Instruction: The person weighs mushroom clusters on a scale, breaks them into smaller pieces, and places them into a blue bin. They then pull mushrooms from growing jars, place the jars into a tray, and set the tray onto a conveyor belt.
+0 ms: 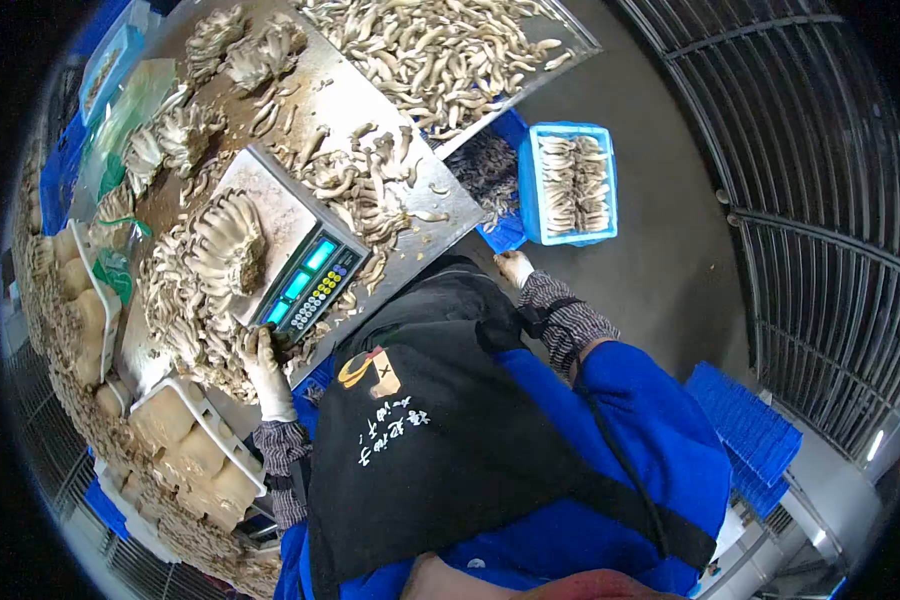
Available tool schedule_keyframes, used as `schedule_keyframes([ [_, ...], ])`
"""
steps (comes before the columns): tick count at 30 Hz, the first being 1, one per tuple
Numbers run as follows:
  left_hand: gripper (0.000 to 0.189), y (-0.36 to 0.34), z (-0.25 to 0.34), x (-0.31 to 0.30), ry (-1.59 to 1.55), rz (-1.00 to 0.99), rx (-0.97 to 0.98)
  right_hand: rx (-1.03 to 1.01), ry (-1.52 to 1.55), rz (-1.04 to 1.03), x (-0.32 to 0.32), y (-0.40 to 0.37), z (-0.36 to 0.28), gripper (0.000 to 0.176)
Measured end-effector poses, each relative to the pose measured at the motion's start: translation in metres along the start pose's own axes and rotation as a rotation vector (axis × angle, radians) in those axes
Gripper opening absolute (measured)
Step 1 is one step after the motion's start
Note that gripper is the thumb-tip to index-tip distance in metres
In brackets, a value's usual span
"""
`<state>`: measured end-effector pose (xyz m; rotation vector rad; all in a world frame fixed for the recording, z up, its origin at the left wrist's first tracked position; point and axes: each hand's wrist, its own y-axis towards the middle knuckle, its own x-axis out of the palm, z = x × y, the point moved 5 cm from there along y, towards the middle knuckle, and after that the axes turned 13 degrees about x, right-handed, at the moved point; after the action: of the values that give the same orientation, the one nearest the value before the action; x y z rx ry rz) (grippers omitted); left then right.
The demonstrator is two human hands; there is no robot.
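My left hand, in a pale glove with soiled fingertips, rests its fingers against the near corner of a digital scale with lit displays. The fingers are partly extended and appear to hold nothing. On the scale's plate lies a large cluster of mushrooms. Heaps of loose mushrooms surround the scale. My right hand, also gloved, is low by my right side, close to a blue bin and below a blue-lined crate with neat rows of mushrooms. Its fingers are too small and partly hidden to read.
A metal table carries the scale and more mushroom clusters. At the top, a tray holds many loose mushrooms. White racks with tan blocks stand at left. Metal shelving and stacked blue crates are at right.
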<state>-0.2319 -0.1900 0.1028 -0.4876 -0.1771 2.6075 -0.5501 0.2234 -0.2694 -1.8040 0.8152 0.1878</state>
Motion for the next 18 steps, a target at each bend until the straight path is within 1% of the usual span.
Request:
schedule_keyframes([
  [1, 0.034, 0.002, -0.011, -0.006, -0.021, -0.018, -0.05, -0.01, 0.015, 0.021, -0.002, 0.0, 0.001, 0.037],
  [3, 0.035, 0.005, 0.002, -0.004, 0.044, -0.039, 0.006, -0.016, 0.039, 0.047, -0.008, -0.007, -0.005, 0.036],
  [4, 0.034, 0.004, 0.007, -0.003, 0.046, 0.014, 0.028, -0.05, 0.019, 0.133, -0.015, -0.011, -0.01, 0.035],
  [5, 0.034, 0.005, 0.008, -0.003, 0.047, 0.006, 0.034, -0.084, -0.001, 0.219, -0.024, -0.02, -0.021, 0.034],
  [6, 0.034, 0.006, 0.007, -0.004, 0.047, -0.008, 0.02, -0.082, 0.007, 0.225, -0.029, -0.024, -0.028, 0.034],
  [7, 0.034, 0.006, 0.006, -0.006, 0.048, -0.024, 0.006, -0.031, 0.016, 0.244, -0.033, -0.029, -0.033, 0.033],
  [8, 0.036, 0.005, 0.007, -0.007, 0.055, -0.007, 0.036, 0.019, 0.025, 0.264, -0.037, -0.034, -0.037, 0.032],
  [9, 0.036, 0.007, 0.004, -0.009, 0.055, -0.016, 0.043, 0.022, 0.034, 0.27, -0.039, -0.04, -0.042, 0.032],
  [11, 0.037, 0.011, -0.005, -0.015, -0.035, 0.011, 0.004, -0.036, 0.127, 0.33, -0.042, -0.051, -0.051, 0.034],
  [12, 0.04, 0.014, -0.007, -0.02, -0.055, 0.006, -0.008, 0.001, 0.147, 0.29, -0.038, -0.051, -0.051, 0.034],
  [13, 0.04, 0.018, -0.008, -0.024, -0.057, -0.004, 0.002, 0.002, 0.157, 0.299, -0.035, -0.055, -0.053, 0.034],
  [15, 0.043, 0.022, -0.015, -0.034, -0.109, 0.076, -0.063, -0.014, 0.157, 0.391, -0.03, -0.068, -0.055, 0.033],
  [16, 0.045, 0.025, -0.017, -0.039, -0.144, 0.059, -0.041, -0.02, 0.16, 0.412, -0.03, -0.078, -0.06, 0.032],
  [17, 0.045, 0.028, -0.012, -0.039, -0.146, 0.057, -0.037, -0.021, 0.162, 0.416, -0.026, -0.08, -0.06, 0.032],
  [18, 0.047, 0.029, -0.007, -0.039, -0.149, 0.095, -0.058, 0.012, 0.134, 0.382, -0.02, -0.08, -0.058, 0.033],
])
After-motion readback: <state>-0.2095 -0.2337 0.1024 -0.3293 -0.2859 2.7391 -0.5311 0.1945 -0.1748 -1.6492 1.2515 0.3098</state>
